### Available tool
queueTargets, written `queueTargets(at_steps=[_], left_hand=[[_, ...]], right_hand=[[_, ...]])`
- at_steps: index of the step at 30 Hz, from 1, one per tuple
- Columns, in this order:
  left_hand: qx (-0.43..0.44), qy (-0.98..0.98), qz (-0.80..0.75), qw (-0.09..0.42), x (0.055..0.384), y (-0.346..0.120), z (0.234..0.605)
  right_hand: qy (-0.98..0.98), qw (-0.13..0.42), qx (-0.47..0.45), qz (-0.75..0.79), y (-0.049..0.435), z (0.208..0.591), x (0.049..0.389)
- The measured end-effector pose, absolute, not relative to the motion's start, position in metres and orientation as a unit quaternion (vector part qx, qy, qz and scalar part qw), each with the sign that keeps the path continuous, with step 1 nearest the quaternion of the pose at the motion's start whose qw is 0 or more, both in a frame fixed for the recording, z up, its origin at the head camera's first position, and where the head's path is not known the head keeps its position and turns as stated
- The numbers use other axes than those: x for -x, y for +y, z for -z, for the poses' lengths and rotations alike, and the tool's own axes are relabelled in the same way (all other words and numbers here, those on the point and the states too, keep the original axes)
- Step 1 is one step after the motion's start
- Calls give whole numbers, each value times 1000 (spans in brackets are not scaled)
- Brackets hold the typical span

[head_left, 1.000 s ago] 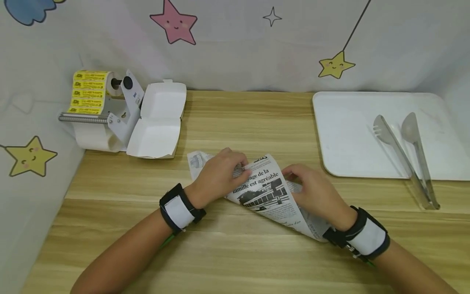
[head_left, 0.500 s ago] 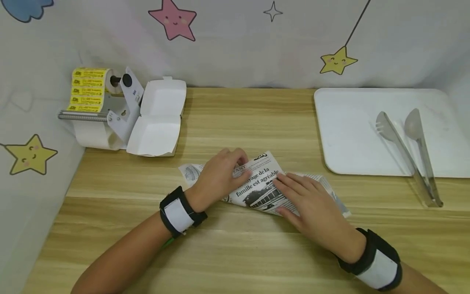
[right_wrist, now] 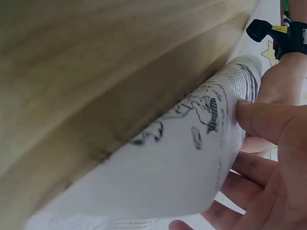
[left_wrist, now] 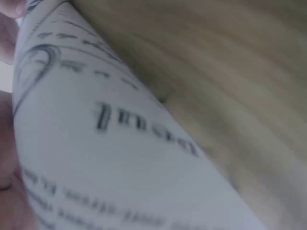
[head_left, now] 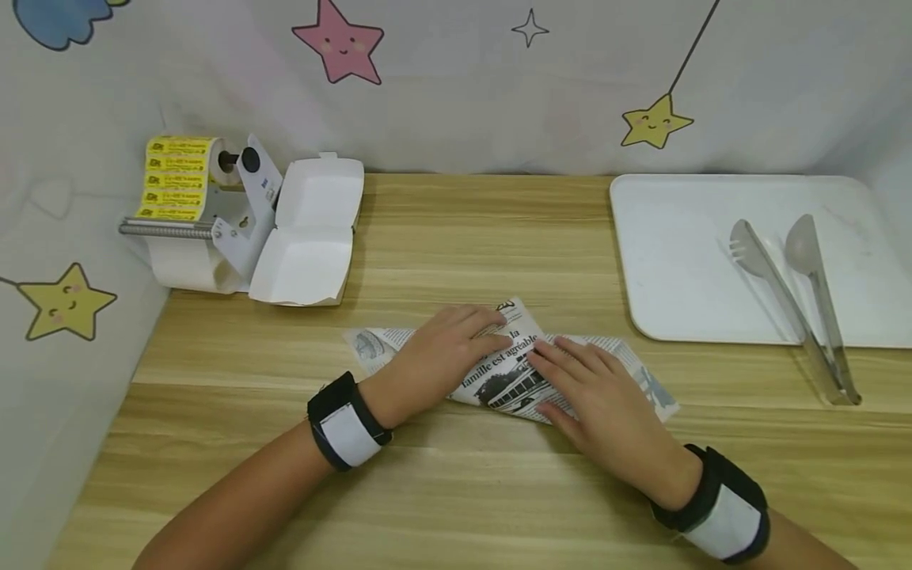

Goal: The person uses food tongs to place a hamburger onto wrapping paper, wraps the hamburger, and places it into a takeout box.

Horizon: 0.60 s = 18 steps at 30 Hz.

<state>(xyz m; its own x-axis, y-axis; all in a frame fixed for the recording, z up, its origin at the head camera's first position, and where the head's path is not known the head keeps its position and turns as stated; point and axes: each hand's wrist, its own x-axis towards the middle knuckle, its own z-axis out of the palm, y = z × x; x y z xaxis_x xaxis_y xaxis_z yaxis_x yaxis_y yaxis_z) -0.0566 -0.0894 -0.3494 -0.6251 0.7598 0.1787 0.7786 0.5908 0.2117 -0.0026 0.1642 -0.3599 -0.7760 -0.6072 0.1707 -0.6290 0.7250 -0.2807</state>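
Observation:
A sheet of newspaper-print paper (head_left: 509, 376), folded over itself with a corner pointing to the back, lies on the wooden table in front of me. My left hand (head_left: 431, 360) rests across the left part of the fold, its fingers lying over the print. On the right part, my right hand (head_left: 606, 412) lies with fingers spread and fairly straight, fingertips on the photo area. The right wrist view shows that hand's thumb and fingers against the paper's rounded fold (right_wrist: 148, 182). Close up in the left wrist view, the folded paper (left_wrist: 110, 158) slopes down to the table, fingers at its left edge.
An open white takeaway box (head_left: 306, 261) stands at the back left, beside a label dispenser (head_left: 242, 214) with a yellow label roll (head_left: 174, 178). Metal tongs (head_left: 794, 317) lie on a white tray (head_left: 677, 261) at the back right, handle end overhanging its front edge.
My right hand has come from under the paper's right side to lie on top, and the right flap is folded down. My left hand has shifted slightly right, its fingers lowered onto the fold.

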Motion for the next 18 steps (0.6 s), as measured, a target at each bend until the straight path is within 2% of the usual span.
queueTargets(at_steps=[9,12,18], left_hand=[[390,-902,168,-76,52,-90,352],[393,-901,158,-94,50,-89,351],[399,-905,110,-94,47,-83,348]], right_hand=[[-929,34,-332,-161,165,362,0],[-928,27,-330,-168,165,362,0],[-928,-4,-316,-197,165,357,6]])
